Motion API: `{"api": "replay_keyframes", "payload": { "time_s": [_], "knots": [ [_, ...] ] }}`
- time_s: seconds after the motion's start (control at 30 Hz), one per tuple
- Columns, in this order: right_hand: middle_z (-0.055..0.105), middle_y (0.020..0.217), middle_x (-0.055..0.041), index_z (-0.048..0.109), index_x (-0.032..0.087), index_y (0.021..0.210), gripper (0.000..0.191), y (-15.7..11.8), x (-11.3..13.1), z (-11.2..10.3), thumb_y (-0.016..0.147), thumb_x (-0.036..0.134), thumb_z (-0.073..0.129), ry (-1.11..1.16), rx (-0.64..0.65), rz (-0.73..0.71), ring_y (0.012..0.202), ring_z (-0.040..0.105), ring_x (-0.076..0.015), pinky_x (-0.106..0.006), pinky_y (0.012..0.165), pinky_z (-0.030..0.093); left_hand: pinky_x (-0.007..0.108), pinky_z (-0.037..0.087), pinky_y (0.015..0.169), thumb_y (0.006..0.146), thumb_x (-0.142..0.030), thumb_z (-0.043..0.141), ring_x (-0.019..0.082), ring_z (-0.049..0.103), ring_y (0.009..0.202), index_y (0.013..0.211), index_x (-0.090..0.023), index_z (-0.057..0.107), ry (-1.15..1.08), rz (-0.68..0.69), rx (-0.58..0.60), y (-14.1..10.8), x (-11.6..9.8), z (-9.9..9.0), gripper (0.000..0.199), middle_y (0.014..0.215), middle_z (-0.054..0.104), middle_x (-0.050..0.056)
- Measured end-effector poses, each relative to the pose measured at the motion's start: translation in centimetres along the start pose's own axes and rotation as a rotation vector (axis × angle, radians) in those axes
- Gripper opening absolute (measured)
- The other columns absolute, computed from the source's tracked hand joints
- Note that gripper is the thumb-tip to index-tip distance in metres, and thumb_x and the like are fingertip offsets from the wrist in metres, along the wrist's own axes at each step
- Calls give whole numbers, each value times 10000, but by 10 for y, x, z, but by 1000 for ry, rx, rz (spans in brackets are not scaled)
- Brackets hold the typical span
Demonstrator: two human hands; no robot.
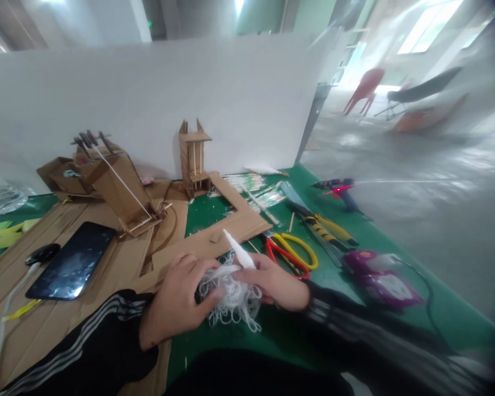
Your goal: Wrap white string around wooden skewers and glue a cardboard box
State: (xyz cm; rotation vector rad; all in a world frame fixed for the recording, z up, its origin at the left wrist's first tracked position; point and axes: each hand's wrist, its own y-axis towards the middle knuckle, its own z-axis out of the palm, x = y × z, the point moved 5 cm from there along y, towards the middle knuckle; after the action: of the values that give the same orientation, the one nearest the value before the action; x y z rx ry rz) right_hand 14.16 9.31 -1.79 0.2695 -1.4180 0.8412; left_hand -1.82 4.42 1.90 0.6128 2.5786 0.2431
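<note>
A loose tangle of white string [235, 300] lies near the front of the green table, between my two hands. My left hand [183, 294] is curved around its left side, with thumb and fingers apart and touching the strands. In my right hand [274, 278] is a white pointed piece [240, 252], pinched between thumb and fingers, its tip pointing up and to the left. The fingers of my right hand also touch the string's right side. Some fingertips are hidden behind the strands.
Cardboard sheets [119, 269] lie to the left, under a phone [72, 261]. Cardboard models [117, 187] stand behind. Scissors [292, 253], pliers [334, 228], a glue gun [342, 190], a purple packet [379, 280] and thin sticks [259, 192] are to the right and back.
</note>
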Motion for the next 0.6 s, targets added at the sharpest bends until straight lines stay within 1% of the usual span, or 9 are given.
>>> {"api": "replay_keyframes", "payload": {
  "time_s": [0.03,0.07,0.1,0.2,0.27,0.33,0.4,0.5,0.6],
  "knots": [
    [436,445,105,546,157,865,269,0,0,-1,765,370,678,9,-12,3,297,311,-28,-145,267,226,455,316,995,857,-384,534,272,552,995,1166,-209,534,13,13,8,1,-2,0,355,1073,658,83],
    [431,441,108,545,159,863,275,0,0,-1,757,370,687,18,-20,5,296,309,-28,-146,267,222,450,323,979,855,-379,532,269,556,978,1164,-217,538,23,29,21,2,-3,1,348,1065,662,76],
    [424,437,111,545,161,863,281,0,0,-1,751,372,693,27,-24,6,293,302,-26,-146,265,215,441,332,959,863,-354,516,258,561,944,1124,-223,560,34,43,33,3,-4,2,296,1025,669,66],
    [403,431,120,549,165,885,297,2,1,-2,753,390,691,41,-35,0,288,278,-23,-149,269,193,402,368,868,869,-263,481,226,555,828,890,-212,599,69,39,33,6,-2,5,130,835,644,40],
    [415,454,113,560,161,901,305,3,2,-2,769,412,673,41,-27,-18,295,267,-20,-153,276,173,384,378,822,853,-238,493,223,548,815,815,-206,570,67,-11,6,7,2,4,91,798,615,34],
    [430,483,101,574,154,902,310,3,5,-2,787,432,649,27,-20,-33,306,264,-19,-162,283,158,368,390,799,831,-229,519,227,550,845,831,-206,554,16,-71,-15,6,5,2,41,847,610,37],
    [447,515,85,585,148,885,310,3,11,-4,797,441,630,-5,-47,-49,325,288,-23,-169,296,170,357,402,807,824,-220,531,228,553,885,854,-209,546,-65,-104,-20,4,5,0,36,909,612,41],
    [459,531,66,593,144,839,287,1,23,-11,812,430,605,-96,-144,-101,351,327,-33,-182,325,199,354,415,825,834,-227,534,226,557,900,873,-212,544,-160,-130,-17,1,5,0,43,928,625,39],
    [409,486,74,595,150,802,240,-3,34,-18,823,389,588,-172,-248,-167,338,307,-38,-198,332,176,351,433,822,837,-224,535,227,564,899,904,-210,549,-213,-164,-30,-2,7,0,69,926,629,43]
  ]
}}
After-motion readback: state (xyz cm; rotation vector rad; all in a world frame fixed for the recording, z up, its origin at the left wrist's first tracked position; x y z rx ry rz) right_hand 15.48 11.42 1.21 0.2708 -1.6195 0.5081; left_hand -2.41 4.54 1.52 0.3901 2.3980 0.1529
